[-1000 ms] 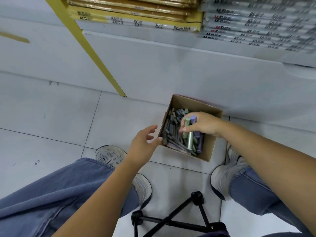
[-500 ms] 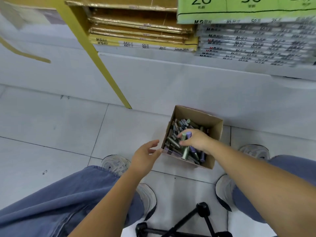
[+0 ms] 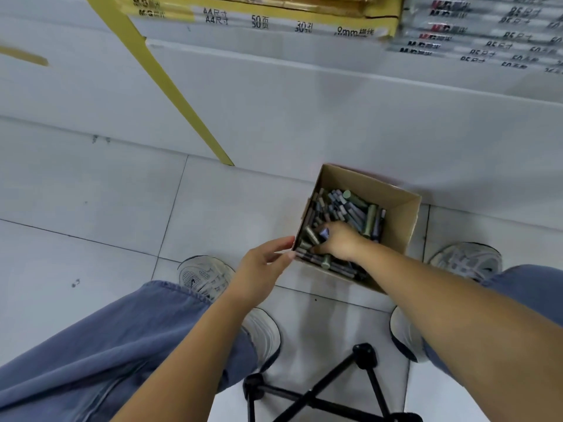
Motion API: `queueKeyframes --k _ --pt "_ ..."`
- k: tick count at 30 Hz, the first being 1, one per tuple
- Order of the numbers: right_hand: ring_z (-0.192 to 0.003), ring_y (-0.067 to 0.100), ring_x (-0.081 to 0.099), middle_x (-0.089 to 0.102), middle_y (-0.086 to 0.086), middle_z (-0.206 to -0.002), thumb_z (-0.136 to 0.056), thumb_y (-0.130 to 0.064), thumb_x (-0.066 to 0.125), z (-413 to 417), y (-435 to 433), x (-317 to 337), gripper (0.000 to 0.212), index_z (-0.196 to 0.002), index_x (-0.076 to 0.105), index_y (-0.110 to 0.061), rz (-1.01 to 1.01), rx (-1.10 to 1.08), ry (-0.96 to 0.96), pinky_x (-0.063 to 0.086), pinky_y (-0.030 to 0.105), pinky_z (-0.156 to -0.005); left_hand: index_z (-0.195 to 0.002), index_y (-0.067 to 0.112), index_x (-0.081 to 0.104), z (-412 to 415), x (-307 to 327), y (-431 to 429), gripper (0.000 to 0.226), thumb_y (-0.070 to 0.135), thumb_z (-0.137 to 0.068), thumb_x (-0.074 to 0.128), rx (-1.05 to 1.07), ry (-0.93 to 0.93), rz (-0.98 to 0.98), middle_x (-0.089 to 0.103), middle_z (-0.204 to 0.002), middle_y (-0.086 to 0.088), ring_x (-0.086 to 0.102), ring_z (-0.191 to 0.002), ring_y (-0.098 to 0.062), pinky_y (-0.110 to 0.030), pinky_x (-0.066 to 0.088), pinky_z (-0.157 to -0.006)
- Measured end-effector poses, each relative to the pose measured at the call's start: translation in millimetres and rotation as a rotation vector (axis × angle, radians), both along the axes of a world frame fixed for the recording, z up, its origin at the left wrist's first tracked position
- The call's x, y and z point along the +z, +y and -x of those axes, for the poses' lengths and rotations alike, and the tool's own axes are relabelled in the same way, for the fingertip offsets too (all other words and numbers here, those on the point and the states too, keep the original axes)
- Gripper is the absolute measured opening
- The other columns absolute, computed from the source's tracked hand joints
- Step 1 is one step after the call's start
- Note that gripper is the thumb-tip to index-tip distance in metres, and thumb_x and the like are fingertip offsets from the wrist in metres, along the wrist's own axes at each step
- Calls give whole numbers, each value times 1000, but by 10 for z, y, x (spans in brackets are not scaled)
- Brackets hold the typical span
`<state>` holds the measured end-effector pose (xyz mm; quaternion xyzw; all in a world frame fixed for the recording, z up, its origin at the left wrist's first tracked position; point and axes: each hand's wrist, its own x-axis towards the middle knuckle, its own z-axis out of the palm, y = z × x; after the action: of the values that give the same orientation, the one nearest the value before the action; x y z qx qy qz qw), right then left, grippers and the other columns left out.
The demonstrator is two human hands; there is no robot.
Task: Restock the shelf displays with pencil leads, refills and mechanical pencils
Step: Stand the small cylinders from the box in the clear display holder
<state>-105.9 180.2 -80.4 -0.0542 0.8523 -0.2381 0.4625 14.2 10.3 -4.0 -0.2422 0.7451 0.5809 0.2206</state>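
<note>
A small open cardboard box (image 3: 399, 214) stands on the tiled floor against the white shelf base. It holds several grey, green and purple lead tubes (image 3: 350, 205) in a loose heap. My right hand (image 3: 339, 243) is down inside the box, fingers curled round a few tubes, with a green and a purple one showing at the fingers. My left hand (image 3: 262, 268) is beside the box's left front corner, fingers straight and thumb apart, fingertips touching the corner.
Stacked yellow paper packs (image 3: 259, 16) and clear-wrapped packs (image 3: 487, 41) lie on the bottom shelf above. A yellow shelf post (image 3: 170, 92) slants down to the floor. A black folding stool frame (image 3: 320, 391) stands between my shoes (image 3: 213, 278).
My right hand has sunk deeper into the box with the tubes it holds. My left hand has moved right until it touches the box corner.
</note>
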Motion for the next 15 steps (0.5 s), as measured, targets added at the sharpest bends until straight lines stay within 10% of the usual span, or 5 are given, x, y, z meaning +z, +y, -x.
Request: queueKeyframes --k 6,15 --pt "-74 16 56 62 1 -81 -75 -30 80 -19 -50 0 25 -84 62 -16 -29 60 -7 36 26 -56 -131 29 64 -11 21 27 32 24 -101 57 11 -19 4 69 -124 15 63 -110 4 -39 51 -102" --pt "-101 22 61 66 4 -112 -81 -21 75 51 -64 44 38 -116 63 -12 7 127 -98 49 35 -94 -129 33 65 -14 23 29 31 25 -100 57 24 -17 -9 69 -121 19 64 -108 3 -40 53 -100"
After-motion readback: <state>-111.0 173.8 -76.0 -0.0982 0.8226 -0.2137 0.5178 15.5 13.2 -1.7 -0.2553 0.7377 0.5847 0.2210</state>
